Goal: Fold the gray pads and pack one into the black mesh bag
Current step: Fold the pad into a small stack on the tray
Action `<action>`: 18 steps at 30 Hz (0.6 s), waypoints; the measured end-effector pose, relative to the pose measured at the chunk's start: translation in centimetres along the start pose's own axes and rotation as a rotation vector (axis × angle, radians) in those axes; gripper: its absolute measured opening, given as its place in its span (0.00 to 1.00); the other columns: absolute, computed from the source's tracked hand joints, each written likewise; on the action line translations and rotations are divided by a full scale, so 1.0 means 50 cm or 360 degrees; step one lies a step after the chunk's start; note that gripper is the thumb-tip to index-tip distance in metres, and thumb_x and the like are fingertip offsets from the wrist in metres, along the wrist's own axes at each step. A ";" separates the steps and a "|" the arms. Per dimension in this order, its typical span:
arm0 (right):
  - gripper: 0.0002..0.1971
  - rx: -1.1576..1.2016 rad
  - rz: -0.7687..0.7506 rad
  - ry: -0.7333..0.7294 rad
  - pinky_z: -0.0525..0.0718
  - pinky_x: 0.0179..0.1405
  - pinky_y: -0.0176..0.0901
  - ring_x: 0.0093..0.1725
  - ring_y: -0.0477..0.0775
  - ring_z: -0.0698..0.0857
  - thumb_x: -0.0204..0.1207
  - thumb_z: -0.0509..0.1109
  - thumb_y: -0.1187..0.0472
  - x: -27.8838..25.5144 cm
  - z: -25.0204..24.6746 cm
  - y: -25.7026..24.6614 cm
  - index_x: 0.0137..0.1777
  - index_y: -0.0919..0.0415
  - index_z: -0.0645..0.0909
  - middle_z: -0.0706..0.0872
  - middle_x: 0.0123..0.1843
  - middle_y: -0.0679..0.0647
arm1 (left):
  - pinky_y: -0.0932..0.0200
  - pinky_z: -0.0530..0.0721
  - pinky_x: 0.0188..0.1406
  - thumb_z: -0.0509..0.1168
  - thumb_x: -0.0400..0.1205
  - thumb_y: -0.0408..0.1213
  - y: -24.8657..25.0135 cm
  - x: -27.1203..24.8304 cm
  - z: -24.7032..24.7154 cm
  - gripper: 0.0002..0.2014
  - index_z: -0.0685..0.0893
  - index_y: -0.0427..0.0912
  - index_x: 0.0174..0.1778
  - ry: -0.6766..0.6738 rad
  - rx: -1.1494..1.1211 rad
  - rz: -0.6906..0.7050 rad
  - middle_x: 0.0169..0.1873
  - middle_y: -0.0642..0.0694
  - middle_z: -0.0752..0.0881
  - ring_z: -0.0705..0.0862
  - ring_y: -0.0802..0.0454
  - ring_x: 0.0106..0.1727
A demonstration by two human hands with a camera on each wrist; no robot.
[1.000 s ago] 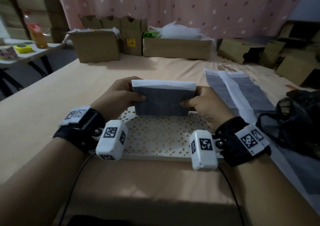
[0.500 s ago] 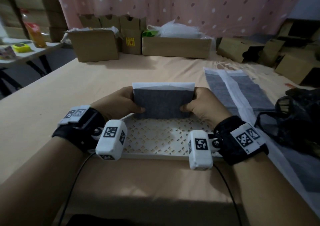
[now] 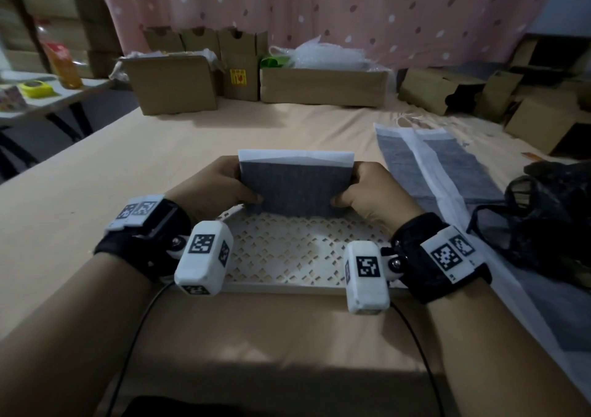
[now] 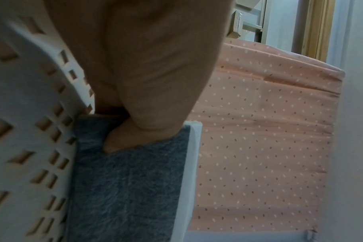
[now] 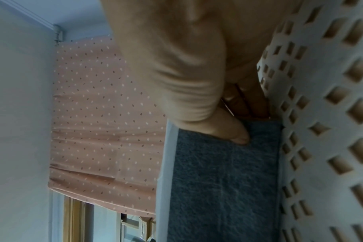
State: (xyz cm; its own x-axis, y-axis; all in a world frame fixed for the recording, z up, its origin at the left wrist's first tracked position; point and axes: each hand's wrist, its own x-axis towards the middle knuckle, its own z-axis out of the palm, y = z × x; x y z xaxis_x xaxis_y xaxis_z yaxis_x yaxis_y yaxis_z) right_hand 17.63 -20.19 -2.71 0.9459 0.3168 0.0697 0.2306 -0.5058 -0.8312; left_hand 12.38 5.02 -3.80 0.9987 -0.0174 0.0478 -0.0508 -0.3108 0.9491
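The folded felt pad (image 3: 295,186) is charcoal gray with a white border strip along its top. The perforated plastic tray (image 3: 287,256) is cream white, pierced with a diamond lattice. The table's cloth (image 3: 160,154) is plain peach. At the table's right edge lies a black mesh bag (image 3: 550,221). The curtain (image 3: 319,10) is pink with pale and brown flecks.
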 end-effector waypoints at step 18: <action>0.23 0.0144 -0.0077 -0.0091 0.89 0.60 0.55 0.58 0.54 0.90 0.69 0.79 0.71 -0.001 0.007 0.001 0.66 0.60 0.86 0.92 0.57 0.54 | 0.37 0.82 0.66 0.70 0.68 0.21 0.001 -0.003 0.000 0.28 0.86 0.42 0.65 -0.0102 0.0209 0.0033 0.59 0.45 0.90 0.87 0.47 0.62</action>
State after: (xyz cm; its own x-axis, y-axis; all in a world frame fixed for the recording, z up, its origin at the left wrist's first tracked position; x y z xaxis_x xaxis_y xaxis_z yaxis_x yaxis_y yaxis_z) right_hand 17.52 -19.96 -2.95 0.9191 0.3855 0.0815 0.2517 -0.4154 -0.8741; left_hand 12.24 5.02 -3.74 0.9955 -0.0844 0.0432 -0.0756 -0.4312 0.8991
